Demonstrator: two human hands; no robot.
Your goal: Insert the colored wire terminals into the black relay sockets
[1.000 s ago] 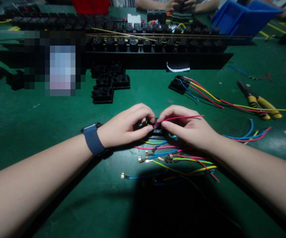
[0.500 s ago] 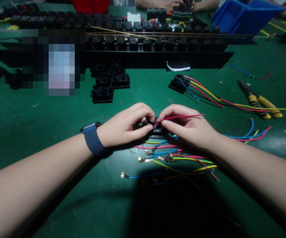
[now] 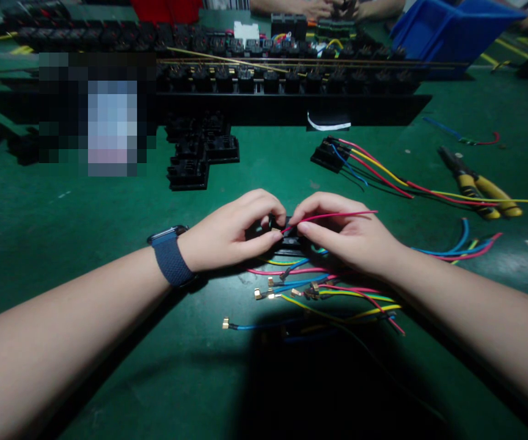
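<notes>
My left hand (image 3: 231,232), with a blue watch band on its wrist, is curled round a small black connector block (image 3: 286,239) on the green mat. My right hand (image 3: 346,235) pinches a red wire (image 3: 337,215) between thumb and forefinger, its tip at the block's top. The block is mostly hidden by my fingers. Below my hands lies a loose bundle of coloured wires with brass terminals (image 3: 319,293).
A stack of black connector housings (image 3: 200,159) sits ahead left. A wired connector (image 3: 332,156) with long coloured leads lies ahead right, beside yellow-handled pliers (image 3: 479,186). A long black rack of connectors (image 3: 291,91) crosses the back. A blue bin (image 3: 447,30) and another person's hands (image 3: 328,7) are beyond.
</notes>
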